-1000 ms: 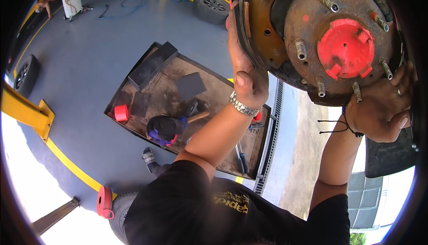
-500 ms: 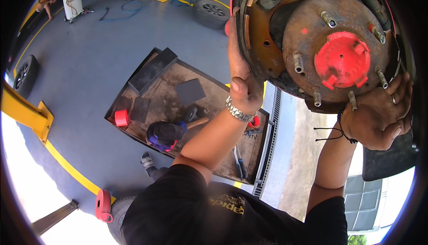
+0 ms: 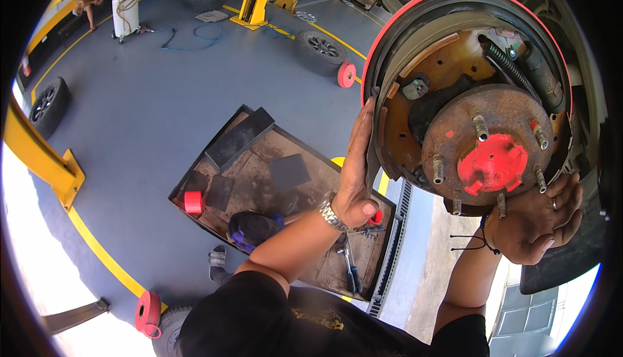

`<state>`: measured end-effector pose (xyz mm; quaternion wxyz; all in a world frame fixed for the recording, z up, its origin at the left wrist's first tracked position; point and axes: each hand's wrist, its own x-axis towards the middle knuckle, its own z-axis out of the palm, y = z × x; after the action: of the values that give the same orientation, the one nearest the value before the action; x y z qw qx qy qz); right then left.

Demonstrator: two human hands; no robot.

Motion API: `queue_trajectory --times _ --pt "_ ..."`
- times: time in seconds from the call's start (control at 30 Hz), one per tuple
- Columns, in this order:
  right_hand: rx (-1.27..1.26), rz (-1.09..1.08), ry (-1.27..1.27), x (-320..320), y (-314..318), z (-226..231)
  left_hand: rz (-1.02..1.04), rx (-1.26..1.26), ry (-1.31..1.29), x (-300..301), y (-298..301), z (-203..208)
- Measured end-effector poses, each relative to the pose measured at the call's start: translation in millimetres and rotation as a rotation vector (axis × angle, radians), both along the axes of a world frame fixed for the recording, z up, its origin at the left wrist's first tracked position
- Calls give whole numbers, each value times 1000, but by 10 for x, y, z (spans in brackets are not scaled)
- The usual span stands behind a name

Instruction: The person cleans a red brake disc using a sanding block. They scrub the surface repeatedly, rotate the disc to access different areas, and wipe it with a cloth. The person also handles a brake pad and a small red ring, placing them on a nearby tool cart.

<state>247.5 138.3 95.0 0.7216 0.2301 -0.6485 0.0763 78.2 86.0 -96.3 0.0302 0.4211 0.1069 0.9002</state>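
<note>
A drum brake assembly fills the upper right, its rusty round hub flange point(image 3: 519, 107) carrying several wheel studs and a red-painted centre point(image 3: 493, 162). Behind the flange lie a brown backing plate point(image 3: 448, 58), a dark coil spring point(image 3: 513, 68) and a red-edged outer rim point(image 3: 422, 3). My left hand point(image 3: 357, 182) rests along the assembly's left edge, fingers stretched upward and thumb apart. Below and right of the flange, my right hand point(image 3: 535, 227) has its palm turned up, fingers loosely bent and apart. Its fingertips are beside the lower right edge; contact there is unclear.
Beneath my arms stands a shallow tray point(image 3: 188, 211) with a black block point(image 3: 240, 137), a red roll point(image 3: 193, 202) and a ratchet point(image 3: 351, 266). Yellow lift posts point(image 3: 256, 0) and loose wheels point(image 3: 48, 106) stand about the grey floor. A person point(image 3: 85, 3) is far left.
The view has shifted upward, so the brake assembly sits lower and shows its whole red rim. Both hands stay at its two sides. The left fingers now reach less far up the picture.
</note>
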Motion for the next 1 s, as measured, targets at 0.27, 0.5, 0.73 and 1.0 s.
queue_trajectory --times 0.27,0.5,0.73,1.0 --pt "-35 89 -57 122 14 -122 107 6 1015 -1345 -217 1813" --pt "-21 106 -150 136 19 -102 68 24 496 -949 -206 597" --pt "-50 -82 -137 129 1 -132 180 72 917 -1282 -62 1668" --pt "-77 -117 -162 170 -20 -137 146 -29 802 -1227 -308 1436"
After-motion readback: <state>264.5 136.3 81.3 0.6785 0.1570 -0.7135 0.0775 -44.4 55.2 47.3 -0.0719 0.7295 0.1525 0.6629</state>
